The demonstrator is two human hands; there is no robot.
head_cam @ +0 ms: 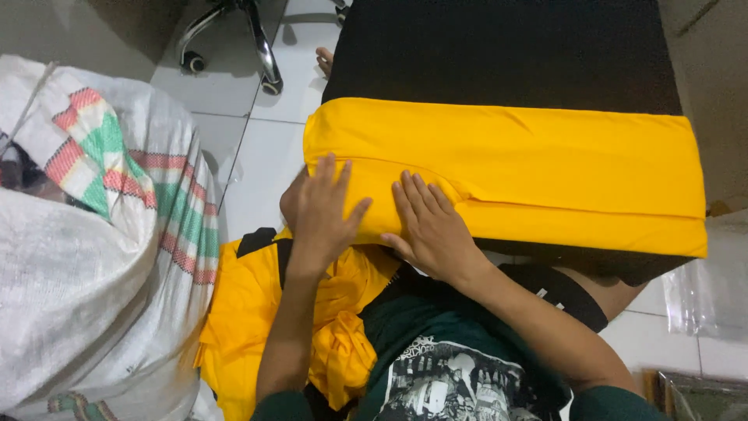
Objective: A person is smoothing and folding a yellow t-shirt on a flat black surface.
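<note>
- the left hand [321,209] lies flat near the middle of the frame, fingers spread and apart, pressing on the near left end of the yellow cloth [545,168].
- the right hand [431,226] lies flat just beside it, fingers together and straight, palm down on the same cloth; neither hand is clamped on anything.
- the yellow cloth stretches as a folded band across the black table [506,51], from centre to the right edge.
- more yellow fabric [249,312] is heaped at lower centre, against the person's lap.
- a white woven sack [86,273] with red and green stripes fills the left side.
- a chair base [234,35] stands on the white tiles at upper left.
</note>
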